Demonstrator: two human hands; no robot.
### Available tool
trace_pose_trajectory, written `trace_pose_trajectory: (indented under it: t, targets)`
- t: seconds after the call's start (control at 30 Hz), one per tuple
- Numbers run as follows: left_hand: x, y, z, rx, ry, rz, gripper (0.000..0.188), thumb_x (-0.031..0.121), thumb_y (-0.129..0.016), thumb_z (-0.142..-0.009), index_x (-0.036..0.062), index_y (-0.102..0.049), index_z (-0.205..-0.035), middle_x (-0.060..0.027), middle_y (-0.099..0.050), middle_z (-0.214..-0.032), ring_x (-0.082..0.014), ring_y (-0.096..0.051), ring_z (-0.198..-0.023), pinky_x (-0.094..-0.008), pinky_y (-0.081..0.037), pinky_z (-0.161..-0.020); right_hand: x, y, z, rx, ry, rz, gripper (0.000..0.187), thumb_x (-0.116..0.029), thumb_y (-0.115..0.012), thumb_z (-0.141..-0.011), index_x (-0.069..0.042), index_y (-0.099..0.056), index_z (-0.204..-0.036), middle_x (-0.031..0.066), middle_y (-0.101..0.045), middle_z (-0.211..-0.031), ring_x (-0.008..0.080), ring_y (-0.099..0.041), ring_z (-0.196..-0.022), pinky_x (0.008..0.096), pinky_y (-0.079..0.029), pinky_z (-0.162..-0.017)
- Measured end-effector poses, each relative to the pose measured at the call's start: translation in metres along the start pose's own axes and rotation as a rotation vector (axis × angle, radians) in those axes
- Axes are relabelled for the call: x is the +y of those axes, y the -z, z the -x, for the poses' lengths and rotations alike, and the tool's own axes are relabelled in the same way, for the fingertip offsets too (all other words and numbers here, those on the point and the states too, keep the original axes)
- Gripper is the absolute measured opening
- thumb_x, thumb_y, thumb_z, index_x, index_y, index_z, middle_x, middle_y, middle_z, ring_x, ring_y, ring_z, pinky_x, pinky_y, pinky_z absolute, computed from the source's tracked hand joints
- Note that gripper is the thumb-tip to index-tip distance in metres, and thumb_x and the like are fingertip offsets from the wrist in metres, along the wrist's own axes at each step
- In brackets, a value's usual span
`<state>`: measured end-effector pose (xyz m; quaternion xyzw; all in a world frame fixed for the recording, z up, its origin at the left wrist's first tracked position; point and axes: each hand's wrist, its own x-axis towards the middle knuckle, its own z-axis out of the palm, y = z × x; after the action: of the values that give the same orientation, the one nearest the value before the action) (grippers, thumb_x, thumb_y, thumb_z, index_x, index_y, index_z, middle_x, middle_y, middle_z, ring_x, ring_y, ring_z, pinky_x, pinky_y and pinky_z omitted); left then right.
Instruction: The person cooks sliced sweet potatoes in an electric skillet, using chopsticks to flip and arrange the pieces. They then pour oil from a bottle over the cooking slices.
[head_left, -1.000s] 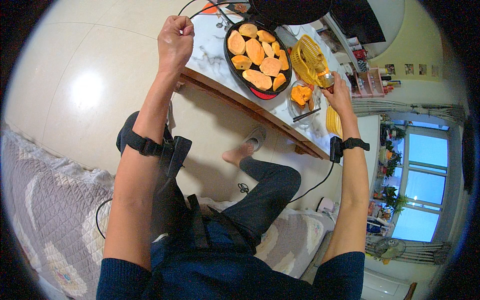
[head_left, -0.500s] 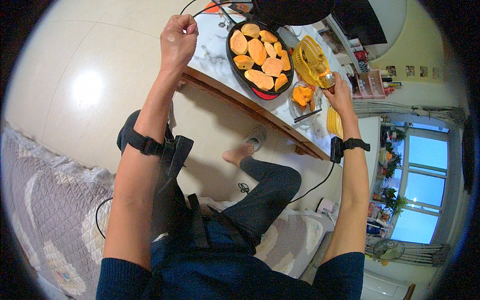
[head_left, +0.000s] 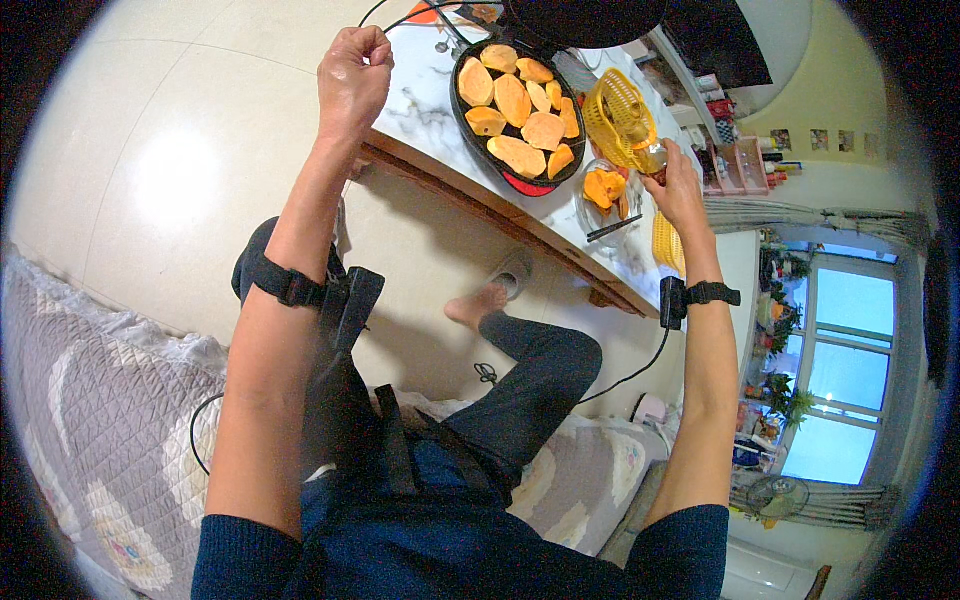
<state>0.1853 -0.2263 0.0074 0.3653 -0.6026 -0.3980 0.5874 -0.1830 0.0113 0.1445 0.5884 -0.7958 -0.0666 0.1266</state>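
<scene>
At the table's left corner, my left hand is closed in a fist, and nothing shows in or sticks out of it. My right hand is closed round a small clear container, a bottle or jar with amber tones, partly covered by the fingers. It is tilted beside a yellow plastic basket. Between my hands a black round electric pan lies open with orange slices, like sweet potato, spread over it. A clear bowl near my right hand holds more orange pieces.
Black chopsticks rest across the bowl. The marble-patterned table has a brown wooden edge. The pan's dark raised lid and black cables are at the back. Another yellow basket stands at the right. A quilted sofa is beneath me.
Hardly anything differs. The clear container in my right hand looks slightly turned, and my left fist has shifted a little to the left.
</scene>
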Motion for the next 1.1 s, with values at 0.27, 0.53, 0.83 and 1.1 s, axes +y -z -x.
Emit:
trace_pose_trajectory:
  t: [0.27,0.53,0.83,1.1]
  targets:
    - [0.002,0.003,0.000,0.007,-0.001,-0.042,0.012,-0.004,-0.050,-0.076,0.0039,-0.045,-0.068,-0.0051,-0.055,-0.078,-0.0142,-0.055,-0.071,-0.0294,-0.046,-0.069,-0.027,0.018,0.009,-0.021,0.015,-0.030,0.073,-0.015,-0.075,-0.076,-0.008,-0.035,-0.137,0.0232,-0.054,-0.112,0.0376,-0.056,-0.098,0.0440,-0.047,-0.086]
    - [0.000,0.002,0.000,0.038,-0.048,-0.029,0.010,-0.002,-0.051,-0.075,0.0038,-0.046,-0.068,-0.0065,-0.055,-0.077,-0.0167,-0.054,-0.069,-0.0302,-0.045,-0.067,-0.048,0.026,0.004,0.028,0.145,-0.007,0.073,-0.020,-0.074,-0.078,-0.005,-0.035,-0.137,0.0213,-0.053,-0.116,0.0376,-0.052,-0.107,0.0439,-0.043,-0.092]
    - [0.001,0.006,-0.002,0.036,-0.036,-0.039,0.008,-0.001,-0.051,-0.075,0.0033,-0.049,-0.068,-0.0066,-0.055,-0.077,-0.0167,-0.054,-0.069,-0.0298,-0.045,-0.067,-0.057,0.022,-0.009,0.012,0.171,-0.024,0.073,-0.019,-0.073,-0.078,-0.003,-0.035,-0.137,0.0215,-0.053,-0.115,0.0373,-0.052,-0.105,0.0431,-0.044,-0.090]
    - [0.001,0.009,-0.002,0.038,-0.020,-0.027,0.010,-0.001,-0.052,-0.077,0.0036,-0.048,-0.069,-0.0053,-0.055,-0.077,-0.0156,-0.054,-0.070,-0.0297,-0.045,-0.068,-0.067,0.026,-0.016,-0.002,0.149,-0.012,0.075,-0.014,-0.075,-0.076,-0.007,-0.034,-0.139,0.0214,-0.054,-0.113,0.0391,-0.054,-0.101,0.0449,-0.045,-0.088]
